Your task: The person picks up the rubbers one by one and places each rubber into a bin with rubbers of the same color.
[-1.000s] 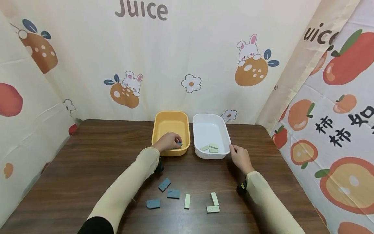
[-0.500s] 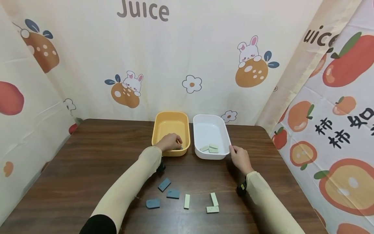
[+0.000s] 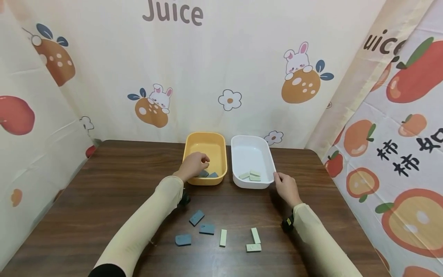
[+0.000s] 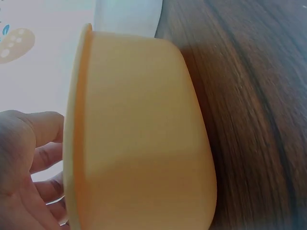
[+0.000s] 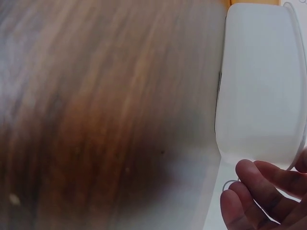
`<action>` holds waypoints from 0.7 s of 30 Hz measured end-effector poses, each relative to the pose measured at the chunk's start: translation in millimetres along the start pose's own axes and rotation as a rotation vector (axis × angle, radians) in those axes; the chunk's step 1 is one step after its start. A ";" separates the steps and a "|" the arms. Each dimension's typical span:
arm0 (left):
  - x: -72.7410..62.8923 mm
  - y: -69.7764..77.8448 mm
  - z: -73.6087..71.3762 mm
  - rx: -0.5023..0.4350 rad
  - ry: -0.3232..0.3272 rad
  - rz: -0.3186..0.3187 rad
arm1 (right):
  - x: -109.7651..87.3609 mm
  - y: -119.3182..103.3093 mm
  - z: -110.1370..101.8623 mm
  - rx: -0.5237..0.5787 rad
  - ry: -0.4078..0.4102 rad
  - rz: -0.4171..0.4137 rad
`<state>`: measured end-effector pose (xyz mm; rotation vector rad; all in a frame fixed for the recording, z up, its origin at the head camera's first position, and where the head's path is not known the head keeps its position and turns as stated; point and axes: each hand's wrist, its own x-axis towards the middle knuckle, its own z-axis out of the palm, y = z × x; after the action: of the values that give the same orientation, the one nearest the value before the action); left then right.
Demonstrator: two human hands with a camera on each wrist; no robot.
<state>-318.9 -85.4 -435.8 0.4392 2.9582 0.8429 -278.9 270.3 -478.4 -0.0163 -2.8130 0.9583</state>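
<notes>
My left hand (image 3: 195, 164) hovers over the near left part of the yellow bin (image 3: 221, 150), fingers loosely bent with nothing held. Two small flat blue-grey blocks (image 3: 213, 175) show on the bin's floor below it. In the left wrist view the fingers (image 4: 48, 155) are partly hidden behind the bin's rim. My right hand (image 3: 286, 188) pinches the rim of the white bin (image 3: 250, 148) at its near right corner. Inside that bin lie several pale green blocks (image 3: 255, 178). In the right wrist view the thumb and index finger meet at the rim.
On the wooden table (image 3: 131, 184) in front of the bins lie three blue-grey blocks (image 3: 207, 229) to the left and three pale green blocks (image 3: 253, 247) to the right. A printed curtain (image 3: 194, 57) hangs behind the table.
My left hand has let go of a blue-grey block in the yellow bin, then lifted and drawn back to the left. The right hand has stayed at the white bin's corner.
</notes>
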 end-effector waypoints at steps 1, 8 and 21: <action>-1.8 -0.5 -1.0 -0.001 0.008 -0.005 | -0.1 0.2 0.0 0.002 -0.001 0.004; -12.2 -2.2 -5.2 -0.001 0.056 -0.028 | -0.8 3.2 2.0 -0.008 -0.007 0.025; -29.9 -6.6 -9.4 -0.042 0.150 -0.087 | 0.5 1.5 2.6 0.006 0.024 0.024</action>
<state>-293.0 -103.9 -432.5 0.2540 3.0615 0.9659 -279.9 269.9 -481.3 -0.0608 -2.7945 0.9653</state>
